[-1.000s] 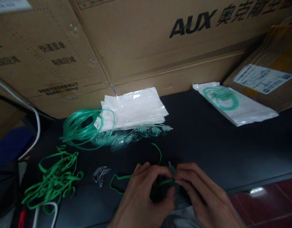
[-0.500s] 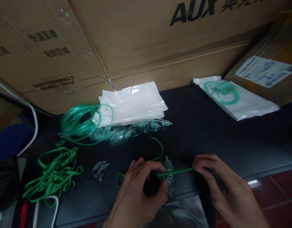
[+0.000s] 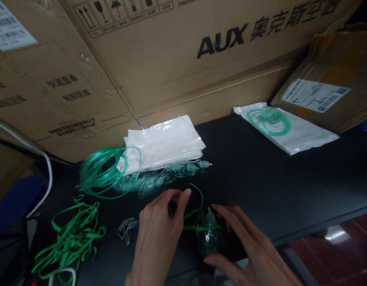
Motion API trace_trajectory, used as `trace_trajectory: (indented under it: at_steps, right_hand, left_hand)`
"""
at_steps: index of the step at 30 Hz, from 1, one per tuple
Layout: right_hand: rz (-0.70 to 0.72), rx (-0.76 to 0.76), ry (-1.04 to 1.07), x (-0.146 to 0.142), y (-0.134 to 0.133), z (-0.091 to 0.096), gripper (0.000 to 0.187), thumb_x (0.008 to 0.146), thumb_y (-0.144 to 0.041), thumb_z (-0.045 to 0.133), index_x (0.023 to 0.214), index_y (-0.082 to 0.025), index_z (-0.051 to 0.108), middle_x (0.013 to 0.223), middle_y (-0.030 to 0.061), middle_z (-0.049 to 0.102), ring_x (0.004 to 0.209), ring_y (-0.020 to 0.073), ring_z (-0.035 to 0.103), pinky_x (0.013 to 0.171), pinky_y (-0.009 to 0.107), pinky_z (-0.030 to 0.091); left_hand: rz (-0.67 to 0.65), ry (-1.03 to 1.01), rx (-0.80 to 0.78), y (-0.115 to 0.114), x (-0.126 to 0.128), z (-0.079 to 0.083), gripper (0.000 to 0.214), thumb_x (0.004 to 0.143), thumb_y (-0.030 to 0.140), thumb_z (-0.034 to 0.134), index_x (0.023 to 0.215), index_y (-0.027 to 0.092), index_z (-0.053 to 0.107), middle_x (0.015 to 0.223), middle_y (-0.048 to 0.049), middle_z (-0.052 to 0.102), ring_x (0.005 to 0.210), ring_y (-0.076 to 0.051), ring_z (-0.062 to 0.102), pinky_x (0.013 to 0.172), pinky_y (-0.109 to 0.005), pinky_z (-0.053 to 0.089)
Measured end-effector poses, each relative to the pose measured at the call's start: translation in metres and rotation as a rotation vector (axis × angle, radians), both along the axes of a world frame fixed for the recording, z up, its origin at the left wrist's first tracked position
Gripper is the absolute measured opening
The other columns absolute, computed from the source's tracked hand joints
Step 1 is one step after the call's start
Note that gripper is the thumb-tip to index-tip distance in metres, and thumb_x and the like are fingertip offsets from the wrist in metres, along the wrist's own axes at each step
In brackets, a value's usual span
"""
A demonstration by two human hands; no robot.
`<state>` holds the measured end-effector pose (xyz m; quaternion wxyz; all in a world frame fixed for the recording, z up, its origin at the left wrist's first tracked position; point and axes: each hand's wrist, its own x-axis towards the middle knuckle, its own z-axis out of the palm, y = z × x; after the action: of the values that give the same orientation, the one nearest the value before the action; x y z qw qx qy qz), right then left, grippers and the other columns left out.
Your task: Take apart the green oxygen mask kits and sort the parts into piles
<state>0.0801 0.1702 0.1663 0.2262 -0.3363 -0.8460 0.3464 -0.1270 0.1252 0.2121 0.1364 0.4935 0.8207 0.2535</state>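
A clear green-tinted oxygen mask lies near the table's front edge, its narrow connector pointing away from me. A green elastic strap runs across it and passes behind my left hand. The left thumb and fingers are pinched together just left of the mask; what they hold, if anything, is hidden. My right hand is open around the mask's right side, forefinger by the connector and thumb at the lower edge. Left of my hands are small metal strips and a heap of green straps.
Behind my hands lie more clear masks, coiled green tubing and a stack of white packets. Another packet with tubing rests at the right. Large cardboard boxes stand along the back. A white cable hangs at left.
My right hand has let go of the strap's right end and moved left to the mask. My left hand has shifted up and left, off the mask. The camera view has tilted up.
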Motion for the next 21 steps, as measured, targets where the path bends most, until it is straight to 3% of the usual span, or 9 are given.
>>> trace_trajectory:
  at_steps: [4, 9, 16, 21]
  right_hand:
    - [0.079, -0.026, -0.055, 0.006, 0.0, -0.004, 0.1, 0.079, -0.038, 0.089, 0.161, -0.035, 0.033, 0.151, 0.0145, 0.058, 0.131, 0.0337, 0.065, 0.103, 0.042, 0.059]
    - [0.243, -0.094, -0.173, 0.015, 0.004, -0.004, 0.118, 0.08, -0.046, 0.087, 0.168, -0.043, 0.008, 0.169, 0.0098, 0.037, 0.147, 0.041, 0.045, 0.113, 0.059, 0.048]
    - [0.323, -0.16, -0.388, 0.001, 0.005, -0.003, 0.103, 0.08, -0.021, 0.085, 0.165, -0.036, 0.028, 0.17, 0.0042, 0.03, 0.15, 0.0427, 0.038, 0.117, 0.068, 0.035]
    - [0.312, -0.057, -0.313, -0.001, 0.001, -0.006, 0.08, 0.087, -0.01, 0.07, 0.16, -0.028, 0.043, 0.162, 0.0087, 0.049, 0.144, 0.0395, 0.05, 0.115, 0.066, 0.042]
  left_hand:
    - [0.054, 0.169, -0.179, 0.032, 0.012, -0.005, 0.041, 0.104, 0.047, 0.056, 0.074, 0.023, 0.071, 0.072, -0.0066, 0.077, 0.069, -0.03, 0.075, 0.059, -0.032, 0.041]
    - [0.039, 0.152, -0.168, 0.044, 0.009, -0.016, 0.008, 0.099, 0.022, 0.065, 0.093, 0.021, 0.07, 0.084, -0.0038, 0.078, 0.076, -0.024, 0.075, 0.063, -0.029, 0.043]
    - [0.064, 0.113, -0.15, 0.042, 0.012, -0.019, 0.012, 0.095, 0.028, 0.073, 0.086, 0.021, 0.071, 0.088, -0.004, 0.076, 0.08, -0.024, 0.073, 0.069, -0.031, 0.047]
    - [-0.005, 0.053, -0.115, 0.04, 0.012, -0.014, 0.008, 0.096, 0.019, 0.07, 0.089, 0.022, 0.073, 0.091, -0.0013, 0.076, 0.076, -0.02, 0.072, 0.072, -0.029, 0.048]
